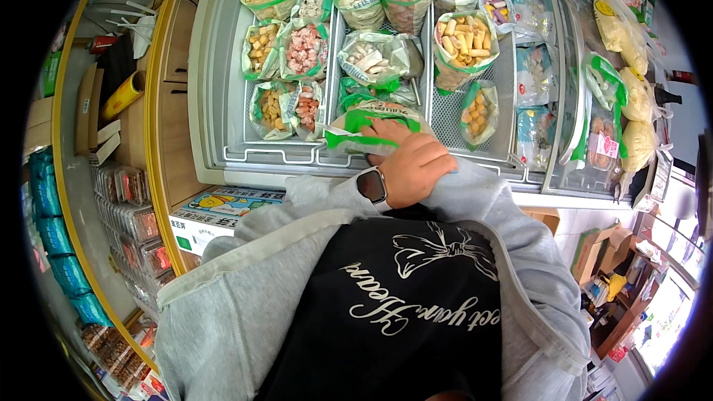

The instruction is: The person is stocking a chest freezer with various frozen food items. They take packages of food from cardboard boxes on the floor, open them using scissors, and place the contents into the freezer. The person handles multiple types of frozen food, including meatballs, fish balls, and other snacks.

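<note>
My left hand (pixel 418 170), with a smartwatch (pixel 371 186) at its wrist, reaches across my body. Its fingers close over the grey sleeve (pixel 470 181) of my right arm. Partly hidden behind it, my right hand (pixel 387 130) grips a green and white plastic bag (pixel 356 122) at the front of the middle freezer basket. What that bag contains is hidden. Just beyond it stands an opened bag of pale pieces (pixel 367 60). To its left sits a bag of reddish pieces (pixel 307 108), to its right a bag of round yellow-orange pieces (pixel 478 111).
The chest freezer (pixel 223 164) has white wire baskets (pixel 448 122) with more opened food bags. A glass lid (pixel 562 67) covers its right side, with bagged goods (pixel 638 145) beyond. At left are a wooden cabinet (pixel 177 117) and a printed carton (pixel 223 211).
</note>
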Demonstrator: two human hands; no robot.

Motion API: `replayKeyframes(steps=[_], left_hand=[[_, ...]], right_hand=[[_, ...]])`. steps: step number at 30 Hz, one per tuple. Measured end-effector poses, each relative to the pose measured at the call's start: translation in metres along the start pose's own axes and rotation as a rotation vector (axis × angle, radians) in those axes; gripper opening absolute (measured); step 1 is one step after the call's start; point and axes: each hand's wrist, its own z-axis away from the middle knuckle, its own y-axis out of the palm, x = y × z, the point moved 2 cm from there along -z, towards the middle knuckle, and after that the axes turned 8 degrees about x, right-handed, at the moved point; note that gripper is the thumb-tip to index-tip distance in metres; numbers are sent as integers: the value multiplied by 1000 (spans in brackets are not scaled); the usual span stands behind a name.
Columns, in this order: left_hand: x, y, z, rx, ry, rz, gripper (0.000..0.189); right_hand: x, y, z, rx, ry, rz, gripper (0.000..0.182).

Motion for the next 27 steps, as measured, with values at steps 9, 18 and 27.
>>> replayKeyframes(steps=[9, 18, 27], left_hand=[[-20, -63, -52, -266, 192, -160, 17], [48, -104, -82, -742, -531, 718, 15], [16, 33, -128, -30, -615, 981, 14]], right_hand=[[3, -26, -18, -75, 39, -154, 21], [-168, -87, 115, -704, 587, -1018, 35], [-110, -166, 153, -502, 214, -1169, 46]])
